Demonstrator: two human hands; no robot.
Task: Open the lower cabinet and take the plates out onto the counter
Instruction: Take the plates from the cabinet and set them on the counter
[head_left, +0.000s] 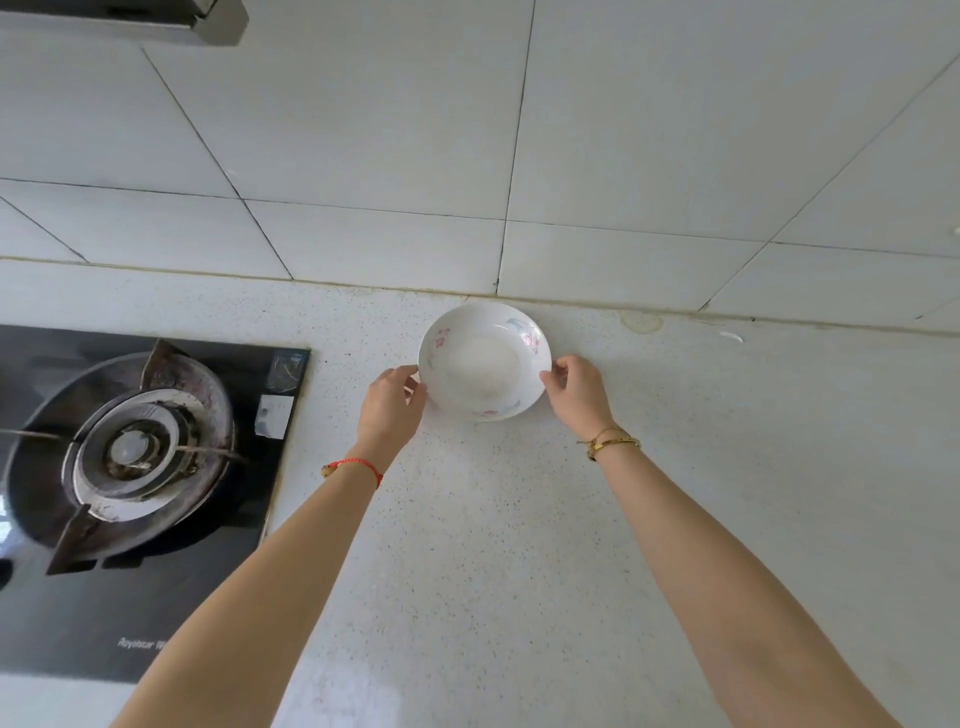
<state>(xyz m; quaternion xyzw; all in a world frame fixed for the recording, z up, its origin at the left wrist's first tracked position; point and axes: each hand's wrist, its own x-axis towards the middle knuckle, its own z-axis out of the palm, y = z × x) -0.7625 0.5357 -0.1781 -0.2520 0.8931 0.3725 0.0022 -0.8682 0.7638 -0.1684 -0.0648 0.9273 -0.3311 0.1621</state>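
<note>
Behind the left hand (390, 405), plate (484, 361) rim partly hidden.

Wall (623, 130): large pale tiles, dark grout lines. Counter (519, 545): white speckled stone (stain near the back seam). Gas hob (135, 467): black glass, one burner, set at left. Probably a range hood (156, 21), top left corner.

Plate (484, 361) on counter (675, 493) near back wall (623, 130); stove (140, 467) left, well apart.
</note>
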